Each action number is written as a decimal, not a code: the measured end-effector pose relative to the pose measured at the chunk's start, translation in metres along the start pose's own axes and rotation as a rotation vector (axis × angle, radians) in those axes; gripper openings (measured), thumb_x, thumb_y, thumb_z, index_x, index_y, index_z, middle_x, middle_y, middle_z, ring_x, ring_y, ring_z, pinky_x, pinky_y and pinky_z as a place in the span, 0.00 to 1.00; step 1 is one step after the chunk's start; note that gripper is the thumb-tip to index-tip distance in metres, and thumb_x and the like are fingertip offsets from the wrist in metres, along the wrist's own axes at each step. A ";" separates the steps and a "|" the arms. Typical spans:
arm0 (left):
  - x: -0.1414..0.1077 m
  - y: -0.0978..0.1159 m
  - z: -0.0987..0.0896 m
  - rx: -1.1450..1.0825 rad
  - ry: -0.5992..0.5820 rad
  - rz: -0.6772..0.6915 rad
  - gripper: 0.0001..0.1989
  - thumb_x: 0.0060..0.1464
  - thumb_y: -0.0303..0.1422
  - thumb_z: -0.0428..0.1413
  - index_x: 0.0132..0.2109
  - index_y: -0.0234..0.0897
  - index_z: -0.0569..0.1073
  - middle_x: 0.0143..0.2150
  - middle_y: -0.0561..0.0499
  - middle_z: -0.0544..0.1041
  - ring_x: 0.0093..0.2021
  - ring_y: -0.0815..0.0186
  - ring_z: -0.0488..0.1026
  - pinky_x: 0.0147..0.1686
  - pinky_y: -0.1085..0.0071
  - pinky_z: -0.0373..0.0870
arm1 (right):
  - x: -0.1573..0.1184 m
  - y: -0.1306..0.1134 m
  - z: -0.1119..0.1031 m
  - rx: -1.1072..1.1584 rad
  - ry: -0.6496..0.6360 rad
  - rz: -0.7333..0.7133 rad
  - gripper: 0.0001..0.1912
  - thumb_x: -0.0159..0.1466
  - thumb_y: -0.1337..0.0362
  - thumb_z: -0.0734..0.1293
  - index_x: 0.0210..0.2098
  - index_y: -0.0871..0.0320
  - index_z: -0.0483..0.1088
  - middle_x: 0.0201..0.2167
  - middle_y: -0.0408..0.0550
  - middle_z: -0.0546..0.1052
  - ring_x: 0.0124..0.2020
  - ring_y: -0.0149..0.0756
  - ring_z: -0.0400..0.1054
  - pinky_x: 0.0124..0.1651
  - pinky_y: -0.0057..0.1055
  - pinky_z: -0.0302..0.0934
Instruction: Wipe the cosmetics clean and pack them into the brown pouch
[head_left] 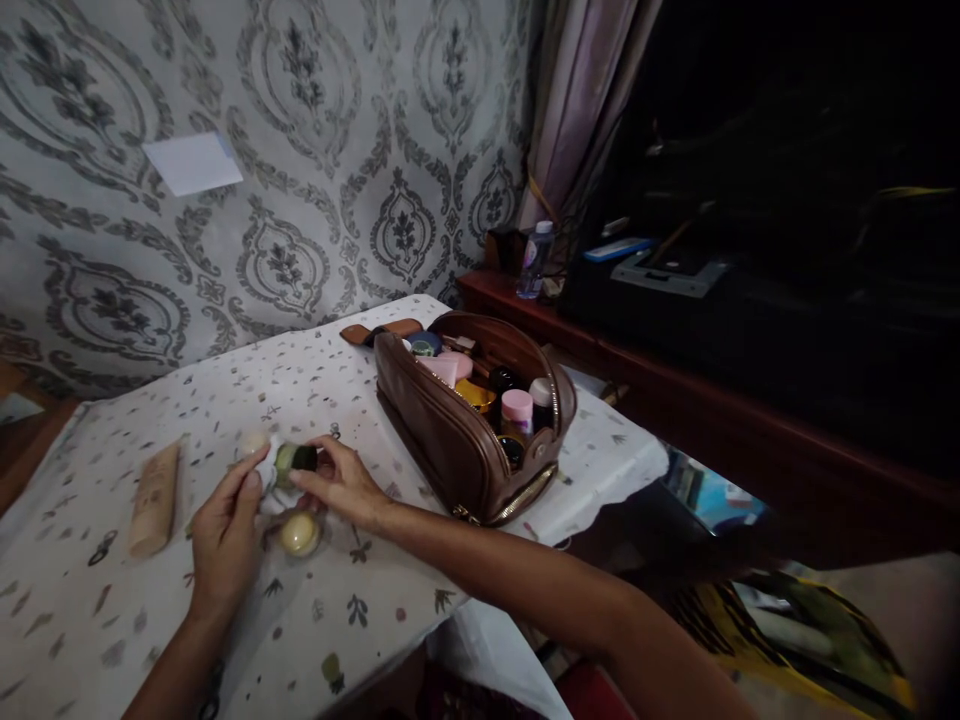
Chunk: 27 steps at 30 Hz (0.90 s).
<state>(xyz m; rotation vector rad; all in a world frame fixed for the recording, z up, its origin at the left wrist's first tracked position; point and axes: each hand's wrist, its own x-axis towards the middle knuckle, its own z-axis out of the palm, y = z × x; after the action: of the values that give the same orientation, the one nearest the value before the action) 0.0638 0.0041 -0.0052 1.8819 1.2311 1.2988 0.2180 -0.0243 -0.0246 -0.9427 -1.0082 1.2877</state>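
- On surface, head view: patterned white cover, leafy print; wallpapered wall behind, pale paper on it.
- L hand: grip closed, thumb & fingers on crumpled white piece at near-L part of cover.
- R hand: grip closed, fingertips on dark end of small green container; container held betw. both hands, its L end against white piece.
- Round item w/ pale yellow top: on cover, just below hands. Second pale round item: just beyond L hand, partly hidden, type unclear.
- Beige tube: lying L of L hand, apart from it; print illegible.
- Brown bag: R of hands, unzipped, top open; brown strap at far-L end.
- Bag contents, obs.: pink-capped jar, white-capped bottle, yellow item, pink items, dark blue round item; others too dark to ID.
- Far R: clear bottle upright on red-brown shelf, near curtain.
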 end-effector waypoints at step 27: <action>-0.001 0.004 -0.003 0.083 -0.096 0.389 0.11 0.66 0.33 0.50 0.49 0.39 0.76 0.48 0.46 0.79 0.51 0.61 0.74 0.53 0.63 0.70 | 0.007 0.008 -0.006 -0.356 0.081 -0.233 0.26 0.51 0.60 0.74 0.48 0.57 0.72 0.34 0.43 0.75 0.30 0.32 0.65 0.36 0.31 0.63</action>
<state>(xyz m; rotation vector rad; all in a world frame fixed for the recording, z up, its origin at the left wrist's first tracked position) 0.0626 0.0013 -0.0019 2.2976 0.9105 1.3445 0.2218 -0.0170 -0.0334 -1.0995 -1.2680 0.8852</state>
